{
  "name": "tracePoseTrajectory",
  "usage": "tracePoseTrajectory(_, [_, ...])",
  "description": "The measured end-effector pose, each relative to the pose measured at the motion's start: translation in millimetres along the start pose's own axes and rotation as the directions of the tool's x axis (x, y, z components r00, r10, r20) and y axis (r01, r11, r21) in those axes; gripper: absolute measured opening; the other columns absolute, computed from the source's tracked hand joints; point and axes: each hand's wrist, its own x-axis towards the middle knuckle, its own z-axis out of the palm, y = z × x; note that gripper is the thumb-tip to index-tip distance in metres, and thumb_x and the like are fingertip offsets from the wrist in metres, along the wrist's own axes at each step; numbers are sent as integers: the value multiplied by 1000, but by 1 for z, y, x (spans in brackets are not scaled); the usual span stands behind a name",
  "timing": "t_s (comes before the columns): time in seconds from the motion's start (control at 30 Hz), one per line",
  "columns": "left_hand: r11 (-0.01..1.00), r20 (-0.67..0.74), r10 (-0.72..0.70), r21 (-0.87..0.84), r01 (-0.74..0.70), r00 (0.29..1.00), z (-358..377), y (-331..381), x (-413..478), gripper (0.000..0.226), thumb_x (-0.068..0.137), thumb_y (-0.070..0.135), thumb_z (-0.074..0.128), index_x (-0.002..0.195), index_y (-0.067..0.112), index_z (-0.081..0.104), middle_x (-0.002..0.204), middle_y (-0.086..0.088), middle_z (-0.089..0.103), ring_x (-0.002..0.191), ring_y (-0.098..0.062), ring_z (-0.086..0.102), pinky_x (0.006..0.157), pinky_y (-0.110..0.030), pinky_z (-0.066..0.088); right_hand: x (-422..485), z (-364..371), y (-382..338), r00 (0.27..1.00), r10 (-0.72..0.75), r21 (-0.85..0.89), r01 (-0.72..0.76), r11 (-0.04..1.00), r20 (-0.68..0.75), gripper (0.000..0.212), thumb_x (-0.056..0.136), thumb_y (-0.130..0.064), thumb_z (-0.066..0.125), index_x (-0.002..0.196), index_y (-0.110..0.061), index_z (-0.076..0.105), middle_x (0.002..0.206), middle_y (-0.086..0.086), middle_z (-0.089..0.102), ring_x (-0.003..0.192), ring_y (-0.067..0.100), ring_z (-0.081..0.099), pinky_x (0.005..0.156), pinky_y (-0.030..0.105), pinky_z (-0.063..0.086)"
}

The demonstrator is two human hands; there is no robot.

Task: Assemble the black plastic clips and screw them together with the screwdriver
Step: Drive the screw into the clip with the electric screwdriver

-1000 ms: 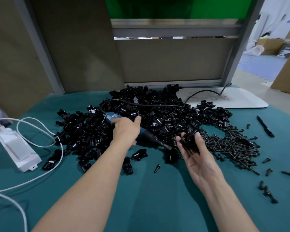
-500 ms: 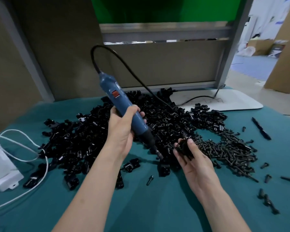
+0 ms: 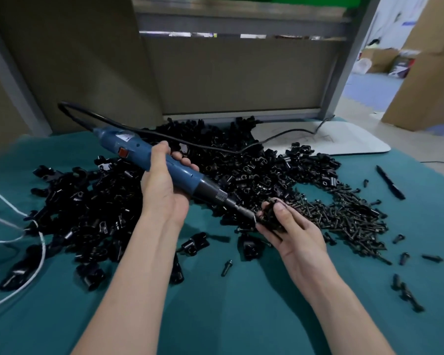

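Observation:
My left hand [image 3: 164, 185] grips a blue electric screwdriver [image 3: 128, 149] around its middle, tilted down to the right. The bit tip touches a black plastic clip [image 3: 269, 216] that my right hand [image 3: 290, 234] pinches above the green cloth. A large pile of black clips [image 3: 228, 165] spreads behind both hands. To the right of my right hand lies a heap of black screws [image 3: 344, 216].
The screwdriver's black cable [image 3: 215, 148] arcs over the pile to a white board [image 3: 331, 139] at the back right. White cables [image 3: 16, 226] lie at the left edge. Loose clips [image 3: 195, 243] and screws [image 3: 227, 266] dot the green table cloth [image 3: 241, 316]. A black pen [image 3: 390, 181] lies far right.
My left hand lifted the screwdriver off the pile, then lowered and tilted it until the bit met the clip in my right hand. The right hand stayed near the screws.

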Motion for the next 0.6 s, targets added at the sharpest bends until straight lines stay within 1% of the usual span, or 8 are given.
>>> tracePoseTrajectory(0.13, [1000,-15,-19,-10,19,1000,-2,0,1,19,94,19,66,80,16,53,62,4,56,50,-11,55,56,-27,52,-2,-1,1,1000,-11,-29,11,1000,9,36,83,-20,74,115,-6,73,114,14,77,108,28,74,81,32,62])
tracePoseTrajectory(0.23, [999,-31,-39,-3,39,999,-2,-4,0,18,92,19,67,81,16,54,63,4,57,50,-11,55,56,-27,52,-2,0,2,1000,-21,-54,22,998,21,26,82,-22,75,105,-11,81,114,14,77,109,26,73,82,32,62])
tracePoseTrajectory(0.3, [999,-42,-39,6,39,998,-2,-7,-1,18,92,19,68,82,15,54,63,3,57,51,-11,55,56,-28,53,-2,1,2,999,-26,-73,28,997,26,24,81,-23,76,102,-15,83,114,13,77,109,24,74,82,31,62])
tracePoseTrajectory(0.43, [998,-57,-67,11,67,996,-5,-9,0,18,91,20,70,83,14,54,64,3,57,52,-11,56,58,-28,54,-3,1,2,999,-40,-77,41,996,15,34,81,-22,76,113,-10,76,113,13,77,109,26,73,81,30,62])
tracePoseTrajectory(0.6, [992,-90,-121,-29,119,988,-10,-11,2,19,91,20,69,81,15,53,61,4,57,49,-11,55,56,-27,53,-4,1,2,998,-58,-70,60,996,33,39,83,-20,74,119,-6,72,115,14,76,110,26,73,84,31,62])
